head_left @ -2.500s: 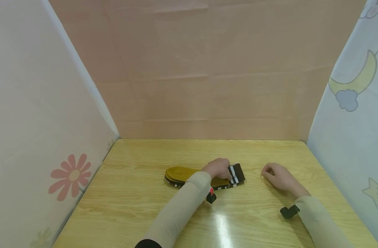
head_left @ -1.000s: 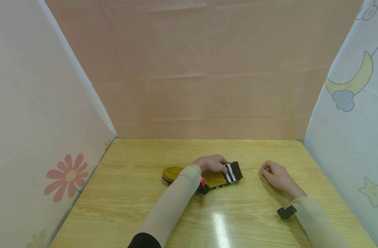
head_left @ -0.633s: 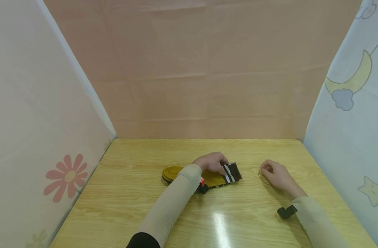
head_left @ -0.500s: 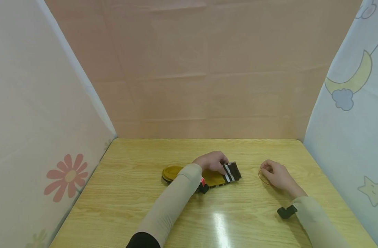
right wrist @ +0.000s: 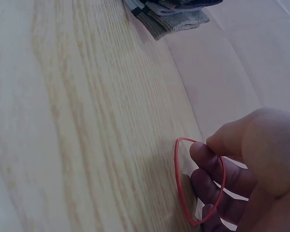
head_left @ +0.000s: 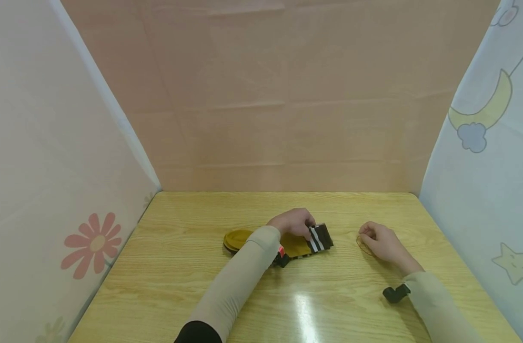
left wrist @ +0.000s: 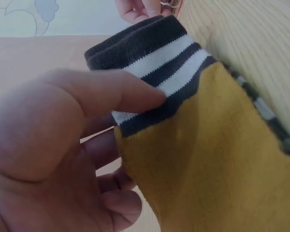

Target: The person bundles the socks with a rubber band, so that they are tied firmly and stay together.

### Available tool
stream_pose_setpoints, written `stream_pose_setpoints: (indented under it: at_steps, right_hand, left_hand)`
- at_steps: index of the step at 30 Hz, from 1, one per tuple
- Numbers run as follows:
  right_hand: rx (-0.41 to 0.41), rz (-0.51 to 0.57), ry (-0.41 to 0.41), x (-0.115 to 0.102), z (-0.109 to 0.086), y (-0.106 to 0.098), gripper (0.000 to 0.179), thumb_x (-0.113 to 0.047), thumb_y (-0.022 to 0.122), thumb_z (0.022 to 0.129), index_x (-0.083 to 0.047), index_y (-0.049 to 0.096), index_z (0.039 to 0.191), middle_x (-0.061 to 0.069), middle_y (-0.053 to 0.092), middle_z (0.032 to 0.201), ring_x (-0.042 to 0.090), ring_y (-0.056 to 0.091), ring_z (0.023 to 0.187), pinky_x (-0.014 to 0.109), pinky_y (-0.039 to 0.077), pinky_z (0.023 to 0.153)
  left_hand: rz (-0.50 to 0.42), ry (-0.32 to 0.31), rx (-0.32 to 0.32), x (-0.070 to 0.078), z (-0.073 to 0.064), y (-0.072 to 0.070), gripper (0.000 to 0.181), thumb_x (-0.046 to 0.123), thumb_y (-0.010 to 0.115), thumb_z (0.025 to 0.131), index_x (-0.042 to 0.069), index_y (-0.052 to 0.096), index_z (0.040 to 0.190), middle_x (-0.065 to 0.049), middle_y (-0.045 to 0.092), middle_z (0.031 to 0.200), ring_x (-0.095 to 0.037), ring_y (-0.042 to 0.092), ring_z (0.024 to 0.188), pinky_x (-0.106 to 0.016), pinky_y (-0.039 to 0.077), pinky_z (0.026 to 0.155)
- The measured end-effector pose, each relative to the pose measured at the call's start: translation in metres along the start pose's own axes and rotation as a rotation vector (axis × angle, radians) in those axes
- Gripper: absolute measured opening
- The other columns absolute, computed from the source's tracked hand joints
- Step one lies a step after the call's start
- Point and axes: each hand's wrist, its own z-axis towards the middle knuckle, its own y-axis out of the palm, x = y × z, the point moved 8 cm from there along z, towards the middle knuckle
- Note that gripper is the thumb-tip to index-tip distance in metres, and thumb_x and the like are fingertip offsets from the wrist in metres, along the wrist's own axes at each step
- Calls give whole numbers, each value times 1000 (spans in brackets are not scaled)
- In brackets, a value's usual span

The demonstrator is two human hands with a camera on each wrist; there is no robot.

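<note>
A stack of folded socks lies on the table in the head view, a mustard sock point(head_left: 296, 246) with a dark, white-striped cuff on top. My left hand point(head_left: 292, 223) pinches it near the cuff. In the left wrist view the thumb point(left wrist: 135, 94) lies over the white stripes, with the other fingers at the sock's edge and partly behind it. To the right, my right hand point(head_left: 382, 242) holds a thin red rubber band point(right wrist: 178, 176) close to the tabletop. In the right wrist view the band hangs as a loose loop at the thumb and fingertips.
The wooden table point(head_left: 158, 286) has a beige sheet point(head_left: 244, 119) behind it. Patterned white sheets hang at the left point(head_left: 38, 166) and right point(head_left: 501, 190). Dark wrist cameras sit below the left wrist point(head_left: 281, 259) and the right wrist point(head_left: 396, 293).
My left hand has shifted slightly left and away from me along the top sock, and the striped cuff has shifted left with it. My right hand keeps the rubber band almost where it was.
</note>
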Motion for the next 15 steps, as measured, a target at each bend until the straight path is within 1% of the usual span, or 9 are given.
stream_pose_setpoints:
  at_steps: [2, 3, 5, 6, 7, 8, 11, 14, 15]
  right_hand:
    - [-2, 5, 3, 0, 0, 0, 6, -9, 64, 103, -5, 67, 106, 2, 68, 88, 12, 59, 77, 31, 48, 71]
    - [-3, 8, 3, -1, -1, 0, 6, -10, 64, 104, -5, 67, 106, 2, 68, 88, 13, 59, 77, 31, 48, 71]
    - [-7, 9, 1, -1, -1, 1, 7, -10, 64, 104, -4, 67, 106, 2, 68, 88, 13, 59, 77, 31, 48, 70]
    - [-8, 10, 3, -1, -1, 1, 6, -10, 65, 104, -5, 67, 106, 2, 68, 88, 13, 59, 77, 32, 48, 70]
    - [-10, 9, 4, -2, -1, 1, 7, -10, 64, 104, -5, 67, 106, 2, 68, 88, 13, 59, 77, 31, 48, 70]
    - [-11, 9, 7, -1, -1, 2, 7, -11, 65, 104, -5, 67, 106, 2, 68, 88, 13, 59, 78, 31, 48, 71]
    - [-13, 10, 11, -1, -1, 1, 7, -10, 64, 104, -5, 67, 107, 2, 69, 90, 14, 60, 80, 33, 49, 73]
    - [-13, 25, 14, -2, 0, 1, 8, -9, 64, 104, -5, 67, 109, 3, 70, 92, 16, 63, 83, 36, 51, 76]
    - [-14, 30, 12, -2, 0, 1, 8, -9, 63, 104, -4, 66, 109, 3, 71, 92, 17, 64, 85, 37, 51, 77]
  left_hand:
    - [0, -11, -6, -1, 1, 0, 8, 10, 73, 96, 16, 77, 93, 3, 61, 85, -13, 48, 72, -29, 42, 71]
    - [0, -15, -16, -1, 1, 1, 9, 10, 70, 97, 14, 74, 90, 2, 57, 83, -13, 45, 71, -30, 41, 71]
    - [-6, -21, -21, -2, 1, 1, 13, 10, 68, 98, 16, 73, 88, 3, 56, 84, -12, 45, 71, -30, 41, 73]
    - [-7, -18, -26, -2, 1, 1, 14, 9, 67, 98, 16, 72, 87, 4, 53, 82, -12, 43, 70, -29, 41, 72]
    - [-12, -16, -36, -2, 2, 1, 15, 8, 66, 99, 14, 70, 85, 2, 50, 80, -13, 41, 69, -30, 39, 71]
    - [-18, -10, -38, -2, 2, 1, 16, 7, 66, 99, 14, 70, 85, 3, 50, 78, -13, 41, 68, -29, 39, 70]
    - [-37, 19, -40, -5, 2, 2, 13, 4, 68, 98, 12, 75, 91, 4, 57, 77, -13, 44, 69, -27, 39, 66]
    - [-53, 49, -25, -11, 2, 4, 15, 3, 71, 97, 15, 79, 102, 6, 69, 89, -12, 51, 75, -25, 43, 69]
    - [-52, 62, -21, -13, 2, 5, 15, 3, 72, 96, 14, 79, 104, 6, 70, 92, -12, 51, 77, -24, 43, 71]
